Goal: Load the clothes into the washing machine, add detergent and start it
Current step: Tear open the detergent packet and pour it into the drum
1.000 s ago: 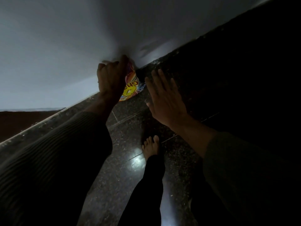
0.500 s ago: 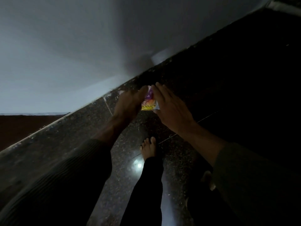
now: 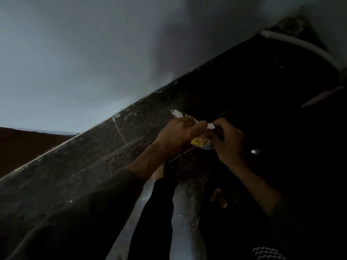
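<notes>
Both hands gripped a small detergent sachet (image 3: 201, 142) over the dark floor.

The left hand (image 3: 177, 136) and right hand (image 3: 228, 141) each pinched the crinkled, glossy packet between them, yellow and white print showing; its lettering was too blurred to read. Below lay polished speckled stone floor (image 3: 105, 147) beside a smooth pale wall (image 3: 93, 62).

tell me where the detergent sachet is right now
In the head view, the detergent sachet sits right of centre, pinched between the left hand and right hand above the dark floor.

glossy speckled stone floor (image 3: 105, 147), shiny plastic sachet (image 3: 201, 144)
</notes>
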`<act>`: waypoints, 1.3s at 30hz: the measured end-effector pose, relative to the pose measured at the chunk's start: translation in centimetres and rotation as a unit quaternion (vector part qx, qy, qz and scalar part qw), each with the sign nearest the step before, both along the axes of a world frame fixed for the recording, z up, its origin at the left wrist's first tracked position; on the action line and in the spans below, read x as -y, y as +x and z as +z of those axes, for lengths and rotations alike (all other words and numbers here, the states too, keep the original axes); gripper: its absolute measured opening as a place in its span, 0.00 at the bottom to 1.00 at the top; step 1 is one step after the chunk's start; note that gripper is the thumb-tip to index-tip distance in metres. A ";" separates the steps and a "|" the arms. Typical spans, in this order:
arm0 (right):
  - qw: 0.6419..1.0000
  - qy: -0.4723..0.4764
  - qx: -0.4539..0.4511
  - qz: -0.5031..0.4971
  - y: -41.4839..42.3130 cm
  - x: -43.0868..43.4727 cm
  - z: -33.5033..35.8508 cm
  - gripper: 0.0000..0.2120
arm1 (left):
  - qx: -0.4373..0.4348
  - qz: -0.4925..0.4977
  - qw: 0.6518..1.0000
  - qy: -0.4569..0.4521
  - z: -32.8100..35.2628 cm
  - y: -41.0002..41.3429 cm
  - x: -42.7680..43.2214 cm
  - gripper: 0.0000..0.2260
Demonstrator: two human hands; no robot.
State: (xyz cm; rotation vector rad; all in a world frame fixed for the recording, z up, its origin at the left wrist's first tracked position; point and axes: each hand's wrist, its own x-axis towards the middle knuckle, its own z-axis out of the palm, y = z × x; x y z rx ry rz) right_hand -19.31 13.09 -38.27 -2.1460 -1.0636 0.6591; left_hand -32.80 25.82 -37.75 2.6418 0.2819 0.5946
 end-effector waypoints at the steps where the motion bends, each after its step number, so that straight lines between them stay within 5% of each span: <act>1: 1.000 0.001 -0.005 -0.015 0.0 0.9 1.2 0.08 | 0.005 -0.023 1.000 -0.011 1.2 0.1 0.8 0.13; 6: 0.992 0.058 -0.023 -0.106 -0.7 5.4 7.4 0.12 | -0.010 -0.047 0.998 -0.043 7.6 1.3 4.3 0.16; 9: 0.989 0.073 -0.006 -0.129 -1.3 8.0 10.8 0.11 | 0.000 -0.049 0.995 -0.087 11.2 1.3 6.5 0.08; 14: 0.981 0.100 0.059 -0.156 -2.1 11.5 19.3 0.10 | 0.052 -0.006 0.993 -0.106 17.5 1.7 10.3 0.07; 20: 0.963 0.146 0.069 -0.214 -1.2 17.1 28.6 0.10 | 0.071 0.077 0.980 -0.172 24.8 3.1 13.9 0.28; 27: 0.921 0.206 0.086 -0.318 -1.7 21.7 37.8 0.12 | 0.090 0.030 0.877 -0.472 32.4 5.7 19.2 0.21; 32: 0.862 0.253 0.108 -0.425 -2.4 23.5 43.3 0.12 | 0.017 0.003 0.743 -0.669 34.2 8.1 20.7 0.18; 39: 0.749 0.350 0.141 -0.545 -3.0 25.8 48.6 0.14 | -0.157 -0.100 0.677 -0.712 36.7 13.5 23.7 0.19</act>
